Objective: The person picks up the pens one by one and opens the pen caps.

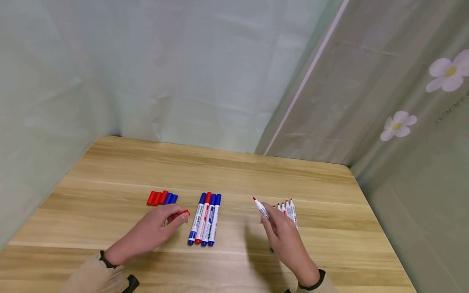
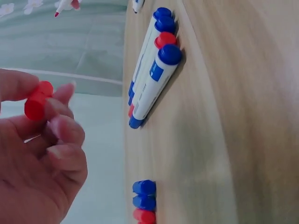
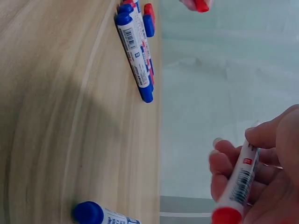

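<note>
My left hand [image 1: 155, 230] pinches a red marker cap [image 2: 38, 101] between thumb and fingers, above the table's left part. On the right, my right hand [image 1: 289, 242] grips an uncapped red marker [image 1: 261, 207], its red tip pointing up and to the left. The marker's barrel and red end plug show in the right wrist view. Between the hands lies a row of several capped markers [image 1: 209, 219], blue and red. Loose red and blue caps [image 1: 158, 198] lie just beyond my left hand. Uncapped markers [image 1: 293, 211] lie partly hidden behind my right hand.
The wooden table [image 1: 234, 171] has its far edge against a pale curtain [image 1: 205, 73]. Another stretch of curtain, printed with white flowers [image 1: 398, 126], hangs along the right side.
</note>
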`<state>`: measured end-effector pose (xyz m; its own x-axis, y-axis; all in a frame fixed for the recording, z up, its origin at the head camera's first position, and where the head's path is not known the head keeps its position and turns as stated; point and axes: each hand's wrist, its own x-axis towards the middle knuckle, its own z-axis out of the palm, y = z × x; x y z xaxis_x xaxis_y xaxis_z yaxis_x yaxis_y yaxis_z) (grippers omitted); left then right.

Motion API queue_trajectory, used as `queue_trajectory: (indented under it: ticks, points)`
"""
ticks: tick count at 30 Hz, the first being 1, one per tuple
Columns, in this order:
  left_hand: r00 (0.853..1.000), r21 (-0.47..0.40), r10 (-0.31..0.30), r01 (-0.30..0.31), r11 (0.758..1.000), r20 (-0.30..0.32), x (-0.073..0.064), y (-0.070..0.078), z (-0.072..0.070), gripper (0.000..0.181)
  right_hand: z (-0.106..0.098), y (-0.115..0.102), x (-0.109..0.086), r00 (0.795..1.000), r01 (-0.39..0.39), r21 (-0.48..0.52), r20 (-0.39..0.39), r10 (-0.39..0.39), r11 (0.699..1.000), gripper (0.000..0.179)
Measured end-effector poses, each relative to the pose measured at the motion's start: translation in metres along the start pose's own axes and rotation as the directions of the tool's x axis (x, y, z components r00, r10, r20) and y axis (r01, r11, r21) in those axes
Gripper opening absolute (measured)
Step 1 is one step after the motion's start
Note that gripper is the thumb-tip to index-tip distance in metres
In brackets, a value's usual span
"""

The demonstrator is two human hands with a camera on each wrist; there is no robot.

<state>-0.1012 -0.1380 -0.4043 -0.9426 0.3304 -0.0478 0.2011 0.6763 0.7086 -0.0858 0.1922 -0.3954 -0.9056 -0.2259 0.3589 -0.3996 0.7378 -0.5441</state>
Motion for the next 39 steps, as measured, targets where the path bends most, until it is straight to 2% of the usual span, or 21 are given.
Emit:
queue_trajectory:
  ticks: [2, 5, 11, 15, 17, 20, 23, 27, 35, 39]
  points:
    - [0.999, 0.074, -0.001, 0.005, 0.997, -0.055, 0.001, 0.002, 0.001, 0.023, 0.001, 0.0, 0.0, 0.999, -0.033, 0.012, -0.002, 0.033, 0.999, 0.027]
    - [0.995, 0.154, 0.013, 0.003, 0.988, -0.102, 0.003, 0.004, 0.001, 0.021, 0.003, 0.0, 0.0, 0.998, -0.069, 0.004, -0.008, 0.069, 0.998, 0.022]
    - [0.994, 0.186, -0.004, 0.024, 0.982, -0.108, 0.005, 0.005, -0.001, 0.025, 0.007, 0.0, 0.0, 0.997, -0.083, -0.055, -0.007, 0.083, 0.995, 0.023]
    - [0.99, 0.184, -0.036, 0.061, 0.981, -0.137, 0.009, 0.007, -0.003, 0.023, 0.007, 0.0, 0.0, 0.989, -0.135, -0.053, 0.057, 0.138, 0.989, 0.026]
    - [0.987, 0.212, -0.031, 0.065, 0.975, -0.158, 0.01, 0.007, -0.004, 0.021, 0.008, 0.0, 0.001, 0.979, -0.177, -0.045, 0.097, 0.181, 0.983, 0.032]
    - [0.984, 0.281, -0.029, 0.079, 0.956, -0.176, 0.012, 0.007, -0.003, 0.022, 0.009, -0.001, 0.001, 0.964, -0.22, -0.05, 0.145, 0.225, 0.974, 0.039]
    - [0.983, 0.352, -0.026, 0.09, 0.932, -0.182, 0.016, 0.005, -0.002, 0.023, 0.009, -0.001, 0.001, 0.952, -0.237, -0.055, 0.185, 0.244, 0.97, 0.04]
    - [0.983, 0.397, -0.014, 0.088, 0.914, -0.185, 0.027, -0.003, 0.0, 0.022, 0.01, -0.001, 0.0, 0.946, -0.24, -0.055, 0.21, 0.247, 0.969, 0.039]
    - [0.982, 0.421, 0.016, 0.066, 0.905, -0.189, 0.047, -0.023, 0.002, 0.02, 0.011, 0.002, -0.003, 0.979, -0.129, -0.106, 0.146, 0.144, 0.986, 0.025]
    - [0.985, 0.433, 0.022, 0.056, 0.9, -0.173, 0.052, -0.027, 0.004, 0.02, 0.011, 0.003, -0.003, 0.972, -0.148, -0.095, 0.172, 0.162, 0.984, 0.024]
